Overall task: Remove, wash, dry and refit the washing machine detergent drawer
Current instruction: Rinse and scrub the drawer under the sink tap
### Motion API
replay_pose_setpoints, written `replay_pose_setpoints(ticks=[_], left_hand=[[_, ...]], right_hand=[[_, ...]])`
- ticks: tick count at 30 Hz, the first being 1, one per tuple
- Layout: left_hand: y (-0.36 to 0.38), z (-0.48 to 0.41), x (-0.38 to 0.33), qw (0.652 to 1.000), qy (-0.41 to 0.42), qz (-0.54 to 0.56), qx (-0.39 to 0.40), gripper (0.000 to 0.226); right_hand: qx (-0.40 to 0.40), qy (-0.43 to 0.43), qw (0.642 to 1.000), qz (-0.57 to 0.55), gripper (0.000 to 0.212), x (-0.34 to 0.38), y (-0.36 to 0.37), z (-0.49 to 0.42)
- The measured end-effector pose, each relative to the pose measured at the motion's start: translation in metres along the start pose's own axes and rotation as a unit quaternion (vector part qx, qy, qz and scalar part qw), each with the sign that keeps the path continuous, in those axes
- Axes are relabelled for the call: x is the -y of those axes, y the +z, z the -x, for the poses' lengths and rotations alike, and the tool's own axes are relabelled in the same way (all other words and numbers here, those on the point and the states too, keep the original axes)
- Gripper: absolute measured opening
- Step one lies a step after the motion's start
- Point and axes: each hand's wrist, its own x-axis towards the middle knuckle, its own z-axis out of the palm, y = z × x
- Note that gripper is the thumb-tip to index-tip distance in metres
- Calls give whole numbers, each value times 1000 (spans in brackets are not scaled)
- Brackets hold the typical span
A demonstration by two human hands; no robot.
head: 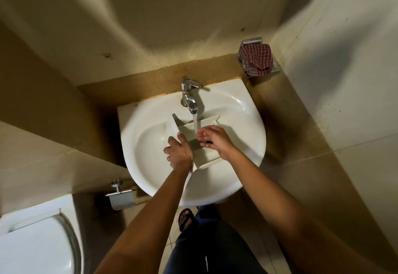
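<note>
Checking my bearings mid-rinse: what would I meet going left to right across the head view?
Toilet → paper holder → left hand → right hand → checked cloth.

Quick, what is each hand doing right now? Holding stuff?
Left hand: grips the detergent drawer by its side wall.
Right hand: under the tap water, a small dark thing at it; grip cannot be told.
</note>
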Motion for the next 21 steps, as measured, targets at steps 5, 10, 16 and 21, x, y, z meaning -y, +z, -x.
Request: replay_pose_setpoints(ticks=[5,10,16,21], left_hand=[[0,-3,2,1000,-2,7,8,58],[0,-4,-1,999,-25,15,33,60],[-10,-8,-2,993,-45,-1,105,66],[-15,-7,-6,990,-60,0,127,66]], right_hand=[[-12,100,958,-269,15,34,18,-43],[7,158,927,-340,18,46,32,-55],[54,201,903,-375,21,40,24,-54],[80,215,931,-284,31,20,20,-20]])
